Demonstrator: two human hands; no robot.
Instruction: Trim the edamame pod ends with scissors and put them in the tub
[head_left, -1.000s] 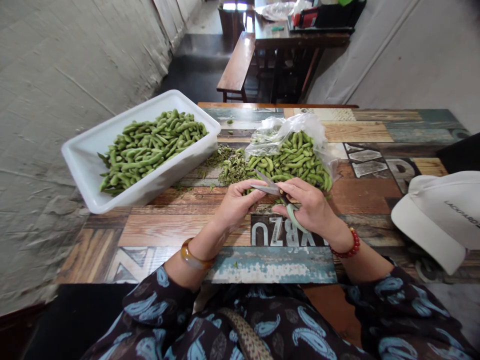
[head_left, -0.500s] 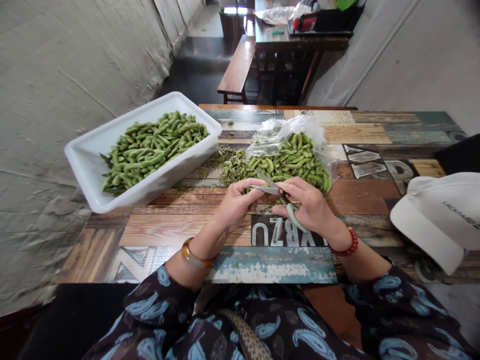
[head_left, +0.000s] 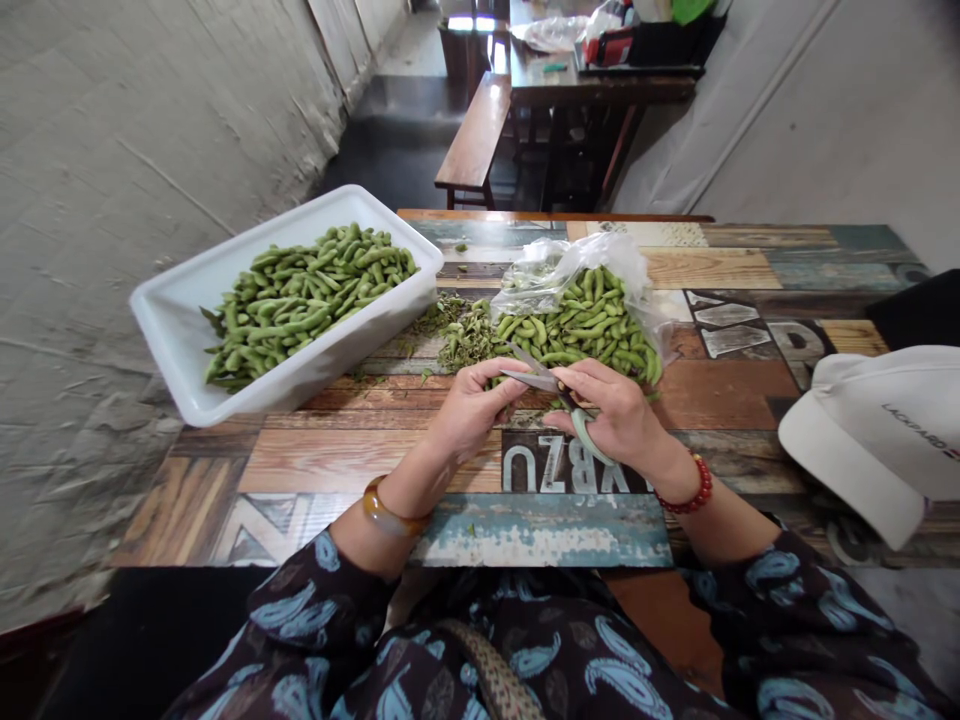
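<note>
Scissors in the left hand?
No, the right hand holds the scissors by their pale green handle, the parted blades pointing toward the left hand.

Your left forearm and right forearm angle forward and inward. Your left hand is bent, thumb and forefinger close together; contact at the tips cannot be confirmed. Your right hand, just beside it, is curled in a grip.

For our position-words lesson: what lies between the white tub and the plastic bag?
A heap of leafy green scraps lies between the tub and bag, in the head view.
</note>
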